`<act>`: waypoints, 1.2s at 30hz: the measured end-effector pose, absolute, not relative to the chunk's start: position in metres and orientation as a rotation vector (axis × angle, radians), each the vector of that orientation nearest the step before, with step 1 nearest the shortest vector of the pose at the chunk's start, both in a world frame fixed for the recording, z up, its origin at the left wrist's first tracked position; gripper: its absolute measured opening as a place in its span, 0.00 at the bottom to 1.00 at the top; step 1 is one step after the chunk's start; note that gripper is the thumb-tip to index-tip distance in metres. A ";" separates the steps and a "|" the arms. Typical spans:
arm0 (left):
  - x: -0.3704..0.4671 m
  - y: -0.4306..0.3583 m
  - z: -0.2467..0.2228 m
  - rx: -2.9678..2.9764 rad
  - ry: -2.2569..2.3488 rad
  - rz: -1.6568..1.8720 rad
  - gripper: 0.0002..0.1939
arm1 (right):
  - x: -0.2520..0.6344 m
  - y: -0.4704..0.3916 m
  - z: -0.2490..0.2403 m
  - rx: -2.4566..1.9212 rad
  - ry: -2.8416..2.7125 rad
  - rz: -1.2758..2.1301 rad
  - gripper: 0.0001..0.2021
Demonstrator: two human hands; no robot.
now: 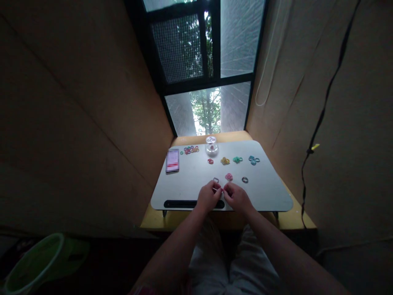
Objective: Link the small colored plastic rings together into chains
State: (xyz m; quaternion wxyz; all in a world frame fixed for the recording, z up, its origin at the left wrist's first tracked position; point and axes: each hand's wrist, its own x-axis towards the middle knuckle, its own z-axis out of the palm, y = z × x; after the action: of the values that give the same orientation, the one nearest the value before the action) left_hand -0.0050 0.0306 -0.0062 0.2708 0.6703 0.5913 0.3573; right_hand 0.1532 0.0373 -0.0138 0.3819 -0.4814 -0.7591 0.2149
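Observation:
My left hand (210,196) and my right hand (236,196) meet over the front of the white lap table (184,186). Both are closed, fingertips pinching a small pink hair tie (222,189), mostly hidden by the fingers. Just beyond my left fingers lies a dark purplish hair tie (216,180). Past the fingertips sit a pink pile of hair ties (229,177) and a dark grey hair tie (245,180). Farther back, small piles lie in a row: red hair ties (210,161), yellow hair ties (225,161), green hair ties (237,159) and blue hair ties (254,160).
A clear round jar (211,148) stands at the back of the table. Mixed-colour hair ties (192,150) lie at the back left, near a phone (172,160). A black slot (179,203) runs along the front edge. A green basket (33,262) stands on the floor at left.

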 end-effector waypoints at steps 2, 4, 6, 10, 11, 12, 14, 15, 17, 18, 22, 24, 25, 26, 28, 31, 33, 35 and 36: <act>-0.004 0.031 -0.005 1.816 1.629 0.956 0.03 | 0.153 0.037 -0.014 -1.236 -1.949 0.547 0.06; -0.002 0.032 -0.004 1.807 1.664 0.952 0.02 | 0.152 0.037 -0.014 -1.234 -1.959 0.556 0.07; -0.001 0.033 -0.004 1.790 1.694 0.956 0.02 | 0.153 0.038 -0.013 -1.222 -1.971 0.564 0.08; 0.001 0.034 -0.004 1.759 1.736 0.968 0.01 | 0.153 0.039 -0.015 -1.207 -1.982 0.562 0.09; 0.001 0.034 -0.004 1.751 1.741 0.969 0.01 | 0.153 0.039 -0.015 -1.201 -1.984 0.564 0.08; 0.001 0.034 -0.004 1.746 1.741 0.971 0.02 | 0.153 0.040 -0.016 -1.198 -1.984 0.566 0.08; 0.002 0.032 -0.004 1.743 1.736 0.982 0.02 | 0.153 0.040 -0.017 -1.203 -1.987 0.567 0.08; 0.001 0.032 -0.004 1.747 1.730 0.989 0.02 | 0.153 0.040 -0.018 -1.210 -1.987 0.566 0.08; 0.001 0.030 -0.004 1.760 1.702 0.987 0.02 | 0.153 0.040 -0.018 -1.223 -1.987 0.565 0.08; 0.000 0.029 -0.004 1.767 1.682 0.980 0.02 | 0.153 0.040 -0.018 -1.225 -1.987 0.566 0.08; -0.002 0.027 -0.004 1.784 1.628 0.972 0.02 | 0.153 0.038 -0.016 -1.232 -1.972 0.557 0.08; -0.002 0.027 -0.004 1.795 1.633 0.981 0.03 | 0.153 0.037 -0.016 -1.227 -1.966 0.563 0.08; -0.002 0.027 -0.004 1.799 1.637 0.983 0.03 | 0.153 0.037 -0.016 -1.224 -1.962 0.568 0.08; -0.002 0.026 -0.004 1.802 1.637 0.982 0.03 | 0.153 0.037 -0.016 -1.220 -1.959 0.570 0.08; -0.002 0.026 -0.004 1.801 1.628 0.986 0.03 | 0.153 0.038 -0.017 -1.216 -1.953 0.563 0.08; -0.002 0.025 -0.004 1.810 1.600 1.003 0.03 | 0.153 0.038 -0.018 -1.216 -1.948 0.561 0.08; -0.003 0.025 -0.004 1.819 1.573 1.011 0.03 | 0.153 0.038 -0.017 -1.222 -1.938 0.577 0.08; -0.003 0.024 -0.003 1.829 1.551 1.011 0.03 | 0.153 0.037 -0.017 -1.230 -1.930 0.588 0.07; -0.003 0.024 -0.003 1.833 1.544 1.006 0.04 | 0.153 0.037 -0.016 -1.233 -1.929 0.588 0.06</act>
State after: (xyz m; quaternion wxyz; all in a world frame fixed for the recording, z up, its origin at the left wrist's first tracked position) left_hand -0.0032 0.0238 -0.0029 0.2680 0.6794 0.5722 0.3731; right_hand 0.1526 0.0369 -0.0162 0.3792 -0.4828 -0.7551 0.2302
